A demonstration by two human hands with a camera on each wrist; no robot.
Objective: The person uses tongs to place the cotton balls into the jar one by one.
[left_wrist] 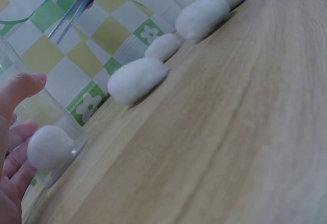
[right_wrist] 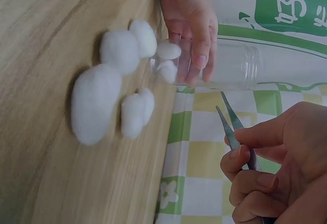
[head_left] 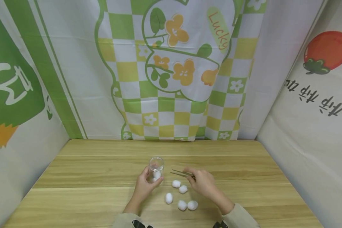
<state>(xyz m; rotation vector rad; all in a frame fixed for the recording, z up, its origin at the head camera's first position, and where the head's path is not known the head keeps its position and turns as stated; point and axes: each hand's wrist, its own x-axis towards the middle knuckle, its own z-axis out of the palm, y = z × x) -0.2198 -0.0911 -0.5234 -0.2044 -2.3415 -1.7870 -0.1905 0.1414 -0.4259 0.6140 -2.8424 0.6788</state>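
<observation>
My left hand [head_left: 144, 183] grips a clear glass jar [head_left: 156, 163] that stands upright on the table, its mouth uncovered. Inside, at the bottom, lie white cotton balls [right_wrist: 168, 50]; the right wrist view shows two. Metal tweezers [right_wrist: 232, 124] are pinched in my right hand [head_left: 203, 182], their tips apart with nothing between them, just right of the jar. Several more cotton balls [head_left: 183, 189] lie on the table between and in front of the hands. In the left wrist view, the thumb and fingers of my left hand [left_wrist: 15, 132] wrap the jar's side.
The wooden table [head_left: 88, 171] reaches back to a checked, flowered curtain [head_left: 171, 104]. Printed cloth hangs on the left side [head_left: 25, 142] and the right side [head_left: 316, 136].
</observation>
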